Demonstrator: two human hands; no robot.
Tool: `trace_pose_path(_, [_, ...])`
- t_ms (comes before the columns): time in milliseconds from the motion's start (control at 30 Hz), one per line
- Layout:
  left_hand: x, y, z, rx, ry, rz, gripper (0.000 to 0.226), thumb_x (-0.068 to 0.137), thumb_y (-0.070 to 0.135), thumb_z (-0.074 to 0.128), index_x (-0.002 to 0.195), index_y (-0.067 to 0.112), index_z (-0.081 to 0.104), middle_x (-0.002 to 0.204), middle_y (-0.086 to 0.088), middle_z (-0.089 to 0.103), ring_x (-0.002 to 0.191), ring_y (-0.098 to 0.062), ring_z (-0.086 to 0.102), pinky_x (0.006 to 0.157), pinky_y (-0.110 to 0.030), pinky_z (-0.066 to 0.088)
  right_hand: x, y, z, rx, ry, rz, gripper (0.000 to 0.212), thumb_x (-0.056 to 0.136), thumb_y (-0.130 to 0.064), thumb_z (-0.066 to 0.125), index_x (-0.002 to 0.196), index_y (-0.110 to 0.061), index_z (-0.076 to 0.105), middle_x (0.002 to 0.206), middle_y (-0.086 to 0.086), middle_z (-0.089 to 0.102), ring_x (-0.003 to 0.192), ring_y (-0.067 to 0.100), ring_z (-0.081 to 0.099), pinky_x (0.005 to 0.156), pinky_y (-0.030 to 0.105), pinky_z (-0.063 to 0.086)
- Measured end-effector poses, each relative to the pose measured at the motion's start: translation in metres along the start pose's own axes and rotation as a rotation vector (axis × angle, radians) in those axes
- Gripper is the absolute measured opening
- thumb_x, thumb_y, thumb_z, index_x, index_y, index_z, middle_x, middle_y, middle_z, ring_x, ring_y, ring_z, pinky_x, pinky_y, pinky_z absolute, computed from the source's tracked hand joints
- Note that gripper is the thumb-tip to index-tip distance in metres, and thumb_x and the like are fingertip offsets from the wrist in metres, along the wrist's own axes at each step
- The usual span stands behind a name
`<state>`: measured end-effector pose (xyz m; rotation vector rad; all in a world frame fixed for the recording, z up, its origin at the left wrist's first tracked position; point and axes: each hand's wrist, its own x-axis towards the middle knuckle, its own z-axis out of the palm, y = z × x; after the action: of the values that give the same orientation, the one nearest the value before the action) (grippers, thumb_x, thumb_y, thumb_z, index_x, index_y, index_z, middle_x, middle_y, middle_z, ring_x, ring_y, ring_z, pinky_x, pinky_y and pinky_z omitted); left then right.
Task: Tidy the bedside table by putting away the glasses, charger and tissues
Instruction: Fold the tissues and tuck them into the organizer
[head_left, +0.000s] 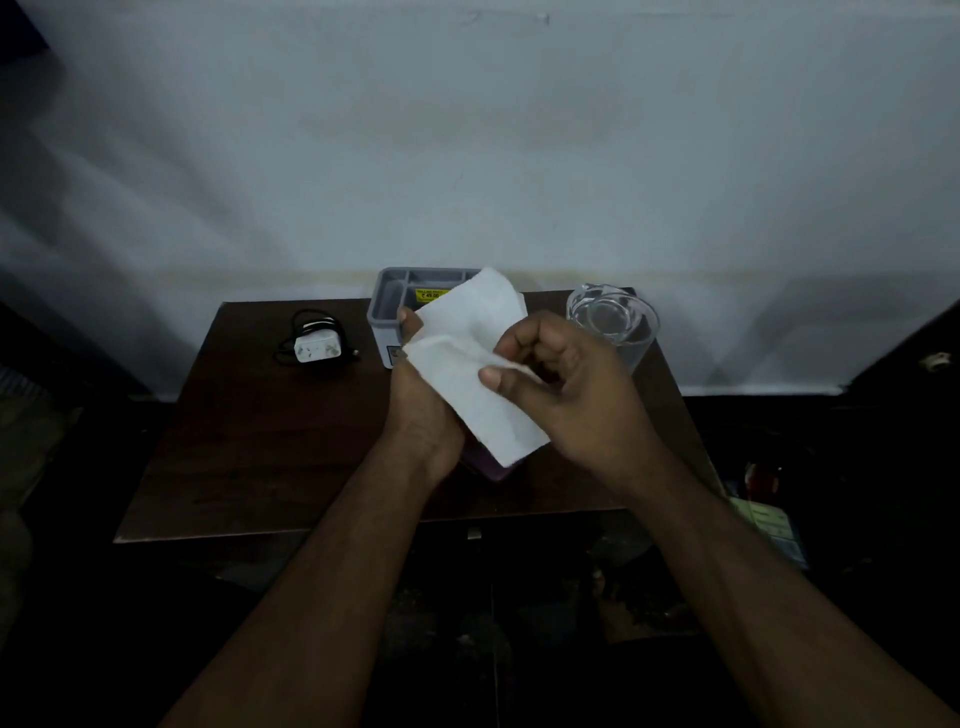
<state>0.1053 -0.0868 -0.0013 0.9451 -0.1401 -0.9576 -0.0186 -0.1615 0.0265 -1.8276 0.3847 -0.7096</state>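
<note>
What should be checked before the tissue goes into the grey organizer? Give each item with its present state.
1. Tissue held by both hands: ok; left hand grips one edge, right hand pinches the other.
2. Tissue folded compact: not ok; it is open and creased.
3. Grey organizer reachable: ok; it stands just behind the tissue.
4. Free compartment in the organizer: cannot tell; the tissue hides most of it.
5. Clear glass out of the right hand's way: not ok; it stands close behind that hand.
6. Charger put away: not ok; it lies on the table.
</note>
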Motion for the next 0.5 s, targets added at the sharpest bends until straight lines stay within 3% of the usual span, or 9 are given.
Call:
trace_pose_path(100, [0.003, -0.002, -0.001, 0.051, -0.021, 0.027, 0.062, 0.106, 0.057, 0.03, 0.102, 0.02, 0.08, 0.1, -0.009, 0.08, 0.089, -0.025, 0.076, 0.072, -0.036, 0.063, 0.003, 0.0, -0.009, 0.113, 0.094, 0.03, 0.022, 0.091, -0.01, 0.075, 0.111, -0.009, 0.069, 0.105, -0.002, 0.077, 0.095, 0.011, 0.074, 0.077, 0.019, 0.056])
trace_pose_path(233, [0.003, -0.003, -0.001, 0.012, -0.001, 0.016, 0.056, 0.104, 0.058, 0.035, 0.128, 0.018, 0.067, 0.121, -0.01, 0.076, 0.103, -0.027, 0.075, 0.08, -0.042, 0.064, 0.006, 0.004, -0.02, 0.178, 0.189, 0.08, 0.019, 0.095, -0.012, 0.069, 0.114, -0.012, 0.071, 0.105, -0.007, 0.079, 0.098, 0.011, 0.075, 0.078, 0.023, 0.059])
trace_pose_path(367, [0.005, -0.003, -0.005, 0.023, 0.079, -0.046, 0.04, 0.102, 0.05, 0.05, 0.12, 0.02, 0.068, 0.11, -0.004, 0.08, 0.094, -0.022, 0.078, 0.069, -0.038, 0.064, 0.009, 0.007, -0.021, 0.204, 0.288, 0.086, 0.014, 0.098, -0.014, 0.067, 0.11, -0.018, 0.071, 0.103, -0.013, 0.079, 0.1, 0.009, 0.074, 0.08, 0.023, 0.059])
trace_pose_path(500, [0.009, -0.009, -0.009, 0.175, 0.214, -0.031, 0.013, 0.098, 0.027, 0.065, 0.11, 0.024, 0.07, 0.115, -0.003, 0.077, 0.108, -0.026, 0.071, 0.091, -0.047, 0.059, 0.011, 0.012, -0.019, 0.21, 0.411, 0.161, 0.009, 0.098, -0.015, 0.066, 0.103, -0.02, 0.072, 0.101, -0.003, 0.079, 0.098, 0.016, 0.075, 0.084, 0.034, 0.061])
